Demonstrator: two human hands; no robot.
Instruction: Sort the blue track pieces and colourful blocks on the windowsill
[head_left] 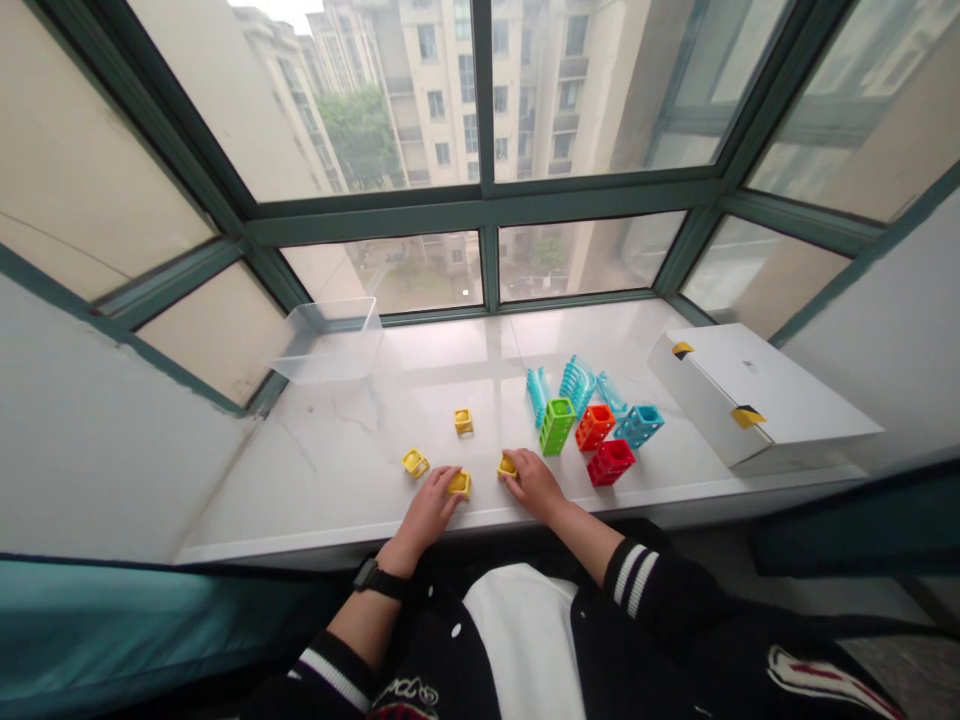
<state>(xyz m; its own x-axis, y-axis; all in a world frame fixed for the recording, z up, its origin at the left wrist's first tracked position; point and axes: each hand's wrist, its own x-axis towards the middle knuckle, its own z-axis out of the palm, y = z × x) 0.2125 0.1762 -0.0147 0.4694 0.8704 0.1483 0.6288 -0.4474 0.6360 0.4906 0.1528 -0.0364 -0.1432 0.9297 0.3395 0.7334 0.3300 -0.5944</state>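
Note:
My left hand has its fingers closed round a small yellow hollow block near the front edge of the white sill. To the right, my right hand grips another yellow block, its fingers partly covering it. A gap separates the two held blocks. Two more yellow blocks lie loose on the sill: one just left of my left hand, the other farther back. Beyond my right hand stand stacks of hollow blocks: green, orange, red and blue.
Light-blue translucent ribbed pieces lie behind the stacks. A white box with yellow-and-black tabs sits at the right. At the back left is a clear plastic bin. Green window frames border the white sill.

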